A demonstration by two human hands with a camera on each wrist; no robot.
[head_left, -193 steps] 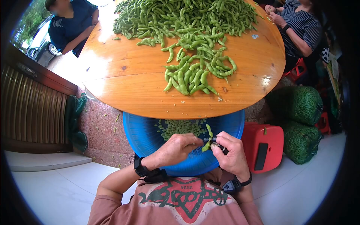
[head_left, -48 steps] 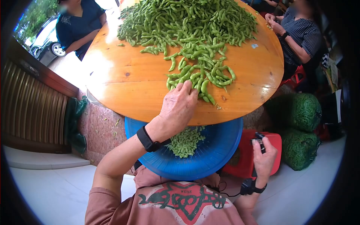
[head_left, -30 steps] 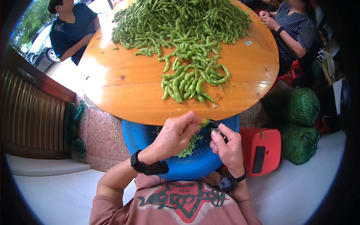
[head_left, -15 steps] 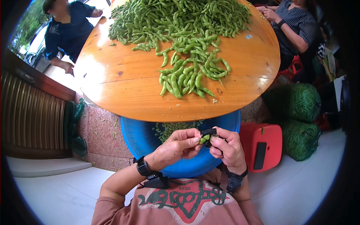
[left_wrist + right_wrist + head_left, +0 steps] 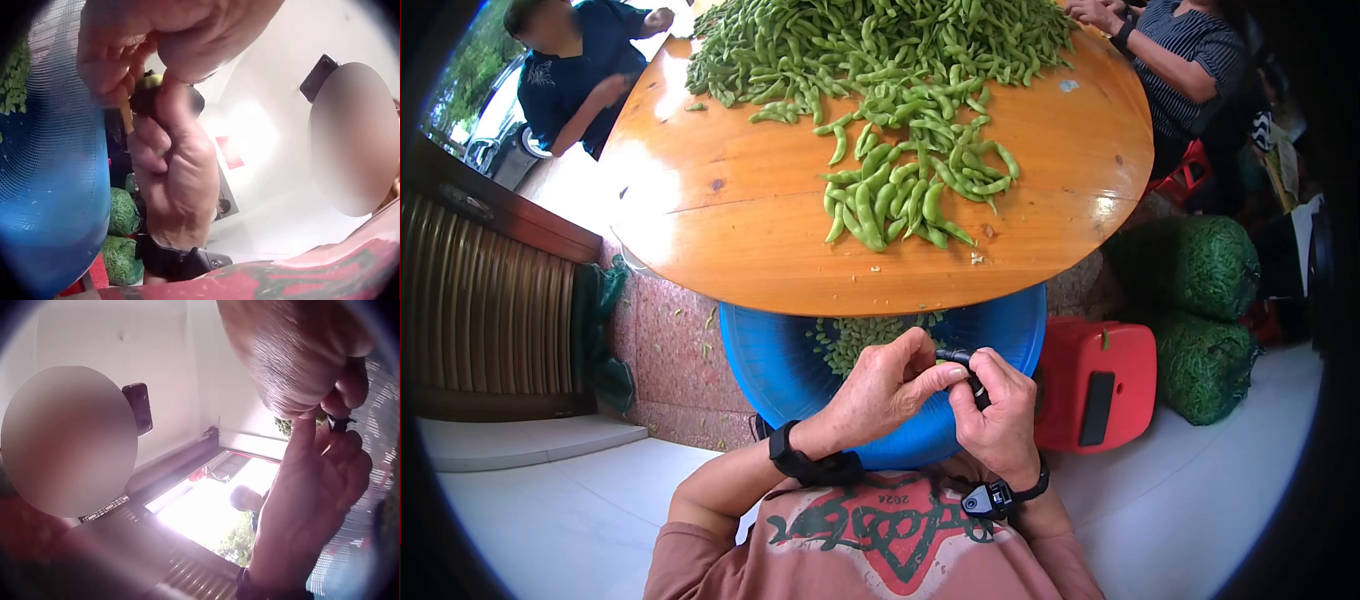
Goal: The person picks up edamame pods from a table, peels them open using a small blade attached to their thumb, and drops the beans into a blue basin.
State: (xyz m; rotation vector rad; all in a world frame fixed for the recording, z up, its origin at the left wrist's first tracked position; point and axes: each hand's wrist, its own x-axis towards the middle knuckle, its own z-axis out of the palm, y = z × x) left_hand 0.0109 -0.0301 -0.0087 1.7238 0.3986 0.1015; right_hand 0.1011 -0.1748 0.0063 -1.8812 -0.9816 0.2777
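Both hands meet above a blue basin (image 5: pixel 745 360), whose bottom bears shelled green beans (image 5: pixel 840 350). My left hand (image 5: pixel 885 390) pinches an edamame pod (image 5: pixel 152 80), of which just a sliver of green shows between the fingers. From the other side, my right hand (image 5: pixel 1000 415) presses on the same pod with thumb and forefinger. Something black (image 5: pixel 953 355) sits at the right fingertips, with a black band (image 5: pixel 980 393) lower on the fingers. On the wooden table (image 5: pixel 750 250) ahead, loose edamame pods (image 5: pixel 890 205) lie in front of a large heap (image 5: pixel 880 50).
A red stool (image 5: pixel 1135 400) stands right of the basin, beside stacked green net sacks (image 5: pixel 1200 370) of pods. A person in dark blue (image 5: pixel 575 75) is at the table's left; another in stripes (image 5: pixel 1190 60) sits at the right. A slatted door (image 5: pixel 490 310) bounds the left.
The left hand reached to the loose pods on the table, then came back over the basin with one. The right hand swung in from the stool side to meet it.
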